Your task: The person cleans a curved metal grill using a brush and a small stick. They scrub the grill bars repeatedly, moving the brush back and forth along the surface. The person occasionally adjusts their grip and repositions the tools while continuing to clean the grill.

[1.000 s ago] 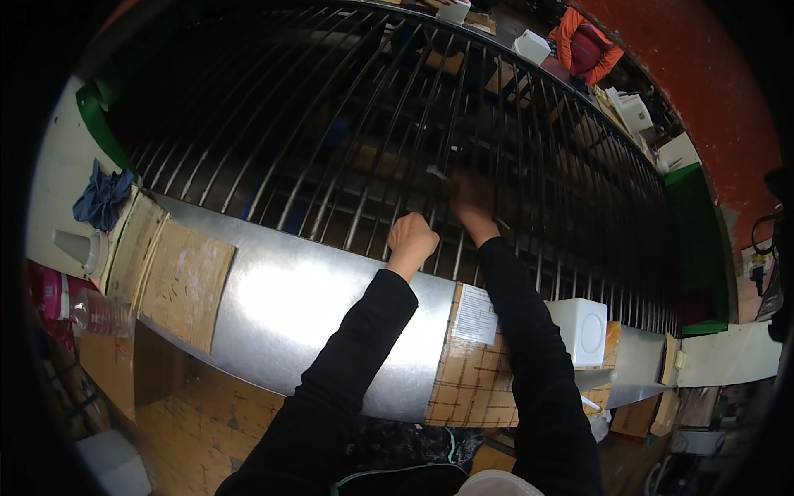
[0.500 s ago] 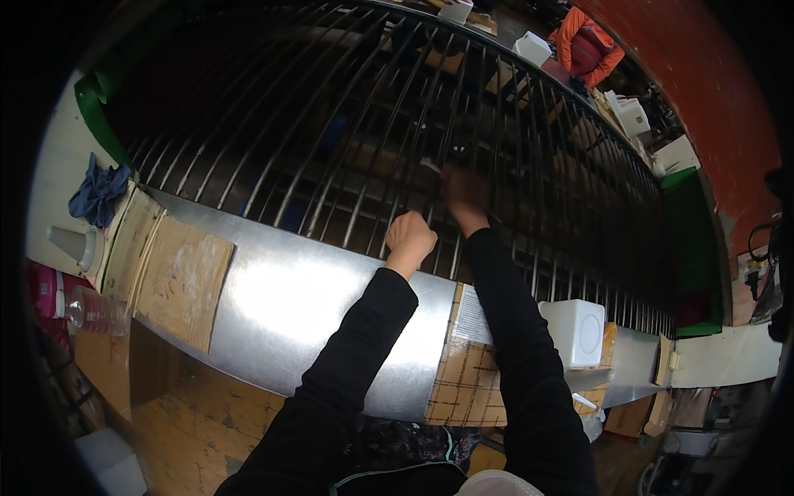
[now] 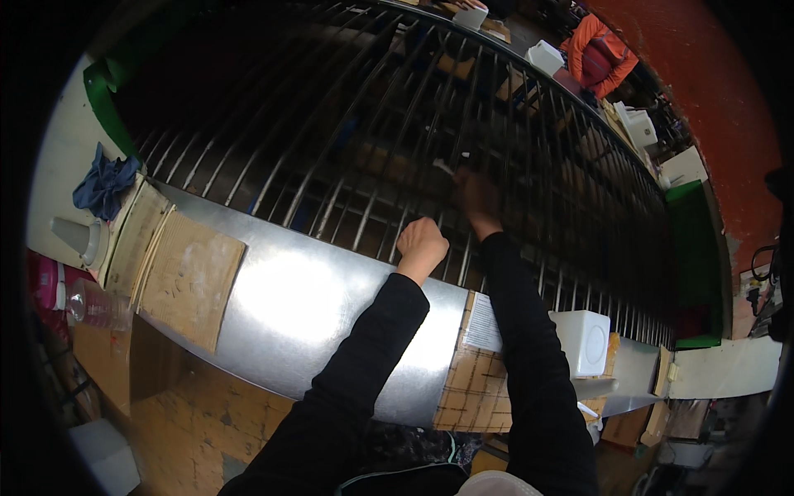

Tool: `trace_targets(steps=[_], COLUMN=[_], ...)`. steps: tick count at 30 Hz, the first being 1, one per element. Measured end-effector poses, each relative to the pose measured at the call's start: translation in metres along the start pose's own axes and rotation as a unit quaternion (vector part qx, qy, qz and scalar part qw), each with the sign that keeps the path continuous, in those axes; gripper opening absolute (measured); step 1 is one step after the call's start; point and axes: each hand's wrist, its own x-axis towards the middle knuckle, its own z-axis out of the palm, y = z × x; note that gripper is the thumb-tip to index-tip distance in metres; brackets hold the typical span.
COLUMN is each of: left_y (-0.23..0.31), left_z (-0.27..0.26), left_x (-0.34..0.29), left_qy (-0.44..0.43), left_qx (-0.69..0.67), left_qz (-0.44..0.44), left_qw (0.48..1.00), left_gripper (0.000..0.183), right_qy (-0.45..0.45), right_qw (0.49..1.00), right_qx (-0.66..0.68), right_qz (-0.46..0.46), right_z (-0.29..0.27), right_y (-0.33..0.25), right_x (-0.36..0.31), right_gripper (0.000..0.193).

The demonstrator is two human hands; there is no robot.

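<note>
Tool (image 3: 443, 167): pale-tipped, gripped by the person's blurred right hand (image 3: 478, 198), its tip toward ten o'clock.
Left hand (image 3: 423, 244): eight o'clock from the right, curled into a fist at the metal bars (image 3: 365, 227); its contents are hidden.
White container (image 3: 581, 343): five o'clock from the right hand, beside the right sleeve (image 3: 529, 331).
Blue cloth (image 3: 106, 182): nine o'clock, well apart.
Orange-sleeved person (image 3: 600, 62): one o'clock, beyond the bars.

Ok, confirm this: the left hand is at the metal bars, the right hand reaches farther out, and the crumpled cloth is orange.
Not orange: the head view shows the crumpled cloth is blue. The left hand is at the metal bars, and the right hand reaches farther out.
</note>
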Motion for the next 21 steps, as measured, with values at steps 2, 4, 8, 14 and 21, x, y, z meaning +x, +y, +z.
trace_targets(steps=[2, 4, 8, 14, 21], left_y=[0.000, -0.002, -0.004, -0.005, -0.006], left_z=[0.002, 0.004, 0.007, 0.009, 0.012], left_x=[-0.001, -0.001, -0.001, 0.002, 0.003], left_qy=[0.004, 0.015, 0.057, 0.046, 0.070], left_qx=[0.003, 0.005, 0.026, 0.008, 0.011], left_qz=[0.008, 0.012, 0.029, 0.012, 0.024], left_qw=[1.000, 1.000, 0.998, 0.999, 0.997], left_gripper=[0.020, 0.021, 0.020, 0.020, 0.018], right_qy=[0.009, 0.020, 0.063, 0.052, 0.037], right_qw=[1.000, 1.000, 0.998, 0.998, 0.999], right_qx=[-0.003, 0.010, 0.015, -0.024, 0.025], right_qz=[-0.018, -0.021, -0.004, -0.009, -0.015], right_z=[-0.002, -0.003, 0.007, 0.009, 0.002], right_y=[0.001, 0.002, 0.004, 0.006, 0.002], right_x=[-0.008, -0.003, 0.038, 0.060, 0.028], right_gripper=[0.014, 0.013, 0.011, 0.011, 0.013])
